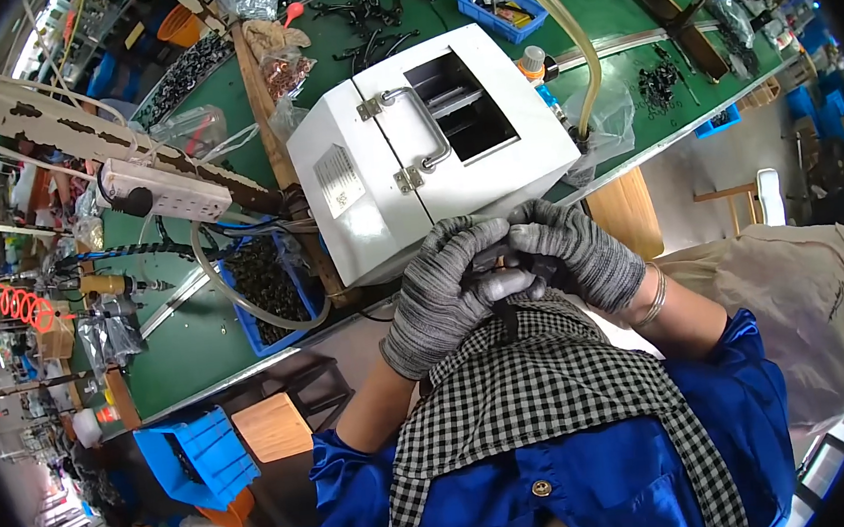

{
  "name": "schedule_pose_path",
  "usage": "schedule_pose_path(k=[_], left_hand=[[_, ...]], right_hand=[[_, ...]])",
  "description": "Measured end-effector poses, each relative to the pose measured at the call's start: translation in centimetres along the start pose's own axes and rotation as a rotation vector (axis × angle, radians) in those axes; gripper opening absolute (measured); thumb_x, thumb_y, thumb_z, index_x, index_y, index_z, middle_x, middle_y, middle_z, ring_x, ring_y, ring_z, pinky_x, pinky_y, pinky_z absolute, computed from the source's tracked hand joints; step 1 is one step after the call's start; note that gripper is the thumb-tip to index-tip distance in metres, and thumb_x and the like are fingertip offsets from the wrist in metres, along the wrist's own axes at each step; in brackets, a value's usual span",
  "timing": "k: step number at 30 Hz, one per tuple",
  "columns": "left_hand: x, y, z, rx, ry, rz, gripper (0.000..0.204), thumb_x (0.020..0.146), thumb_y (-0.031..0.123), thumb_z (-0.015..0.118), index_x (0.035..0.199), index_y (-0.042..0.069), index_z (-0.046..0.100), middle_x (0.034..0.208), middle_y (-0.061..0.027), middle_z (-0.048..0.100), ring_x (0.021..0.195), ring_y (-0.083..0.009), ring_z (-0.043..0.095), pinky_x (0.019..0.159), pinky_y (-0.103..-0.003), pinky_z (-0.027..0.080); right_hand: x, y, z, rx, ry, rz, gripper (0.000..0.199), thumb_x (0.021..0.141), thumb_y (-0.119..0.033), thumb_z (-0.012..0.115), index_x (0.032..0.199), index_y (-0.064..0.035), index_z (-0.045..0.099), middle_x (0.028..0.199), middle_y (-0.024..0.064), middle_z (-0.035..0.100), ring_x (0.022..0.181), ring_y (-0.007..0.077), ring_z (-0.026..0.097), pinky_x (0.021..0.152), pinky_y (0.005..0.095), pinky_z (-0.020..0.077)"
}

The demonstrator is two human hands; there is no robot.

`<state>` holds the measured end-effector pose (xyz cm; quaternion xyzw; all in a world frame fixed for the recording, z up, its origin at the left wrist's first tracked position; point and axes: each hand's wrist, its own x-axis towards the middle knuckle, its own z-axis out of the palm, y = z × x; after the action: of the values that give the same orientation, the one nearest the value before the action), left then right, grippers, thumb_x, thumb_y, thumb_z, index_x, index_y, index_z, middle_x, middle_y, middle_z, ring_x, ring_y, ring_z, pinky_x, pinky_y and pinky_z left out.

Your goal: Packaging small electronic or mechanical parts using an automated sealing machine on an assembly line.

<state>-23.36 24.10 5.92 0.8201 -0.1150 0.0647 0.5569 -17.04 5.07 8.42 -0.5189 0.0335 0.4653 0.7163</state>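
While a small dark part is pinched between both gloved hands just above the lap, little of it can be made out; its shape is hidden by the fingers. The left hand is curled tight around it from the left, grey knit fingers closed over the top. The right hand is closed on it from the other side, fingertips pressed against those of the left, and a bangle is seen on that wrist. Below the hands, a checked apron is worn over blue sleeves. Just beyond the knuckles, a white box with a metal handle and a dark opening on top is set at the edge of the green bench. To its left, a blue bin of black parts is looped by a clear hose, and a white power strip is mounted above. Farther back, a second blue tray and scattered black pieces are seen, well apart from the hands.
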Motion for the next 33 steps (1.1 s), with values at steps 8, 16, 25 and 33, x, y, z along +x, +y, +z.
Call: schedule_pose_path(k=[8,16,25,33], left_hand=[[0.9,1.3,0.3,-0.594,0.192,-0.604,0.037,0.079,0.016,0.075,0.110,0.001,0.063,0.100,-0.0070,0.066,0.096,-0.0159,0.063,0.074,-0.026,0.056],[1.6,-0.1,0.7,-0.358,0.360,-0.280,0.037,0.083,0.020,0.070,0.114,0.002,0.061,0.106,-0.0104,0.063,0.094,-0.0158,0.060,0.081,-0.030,0.052],[2.9,-5.7,-0.9,0.753,0.687,-0.067,0.031,0.082,0.021,0.070,0.105,0.002,0.064,0.104,-0.0162,0.059,0.098,-0.0296,0.055,0.090,-0.042,0.043],[3.2,-6.3,-0.5,0.772,0.697,-0.085,0.028,0.082,0.019,0.068,0.102,0.001,0.064,0.103,-0.0165,0.060,0.100,-0.0313,0.054,0.091,-0.043,0.041]], right_hand=[[-0.9,-1.8,0.0,-1.110,0.106,-1.033,0.033,0.084,-0.024,0.068,0.109,-0.0050,0.060,0.088,0.0082,0.062,0.074,0.0217,0.064,0.067,0.0305,0.0529],[1.4,-6.1,-1.5,-1.254,0.070,-0.957,0.028,0.078,-0.017,0.073,0.099,-0.0025,0.061,0.087,0.0094,0.062,0.083,0.0232,0.062,0.073,0.0325,0.0497],[11.2,-8.3,-4.1,-1.921,0.121,-0.754,0.019,0.083,-0.022,0.063,0.095,-0.0088,0.065,0.111,0.0073,0.059,0.106,0.0230,0.055,0.083,0.0324,0.0463],[12.8,-9.6,-3.3,-2.319,0.302,-0.877,0.023,0.077,-0.023,0.065,0.098,-0.0141,0.070,0.127,0.0067,0.053,0.120,0.0233,0.046,0.096,0.0395,0.0401]])
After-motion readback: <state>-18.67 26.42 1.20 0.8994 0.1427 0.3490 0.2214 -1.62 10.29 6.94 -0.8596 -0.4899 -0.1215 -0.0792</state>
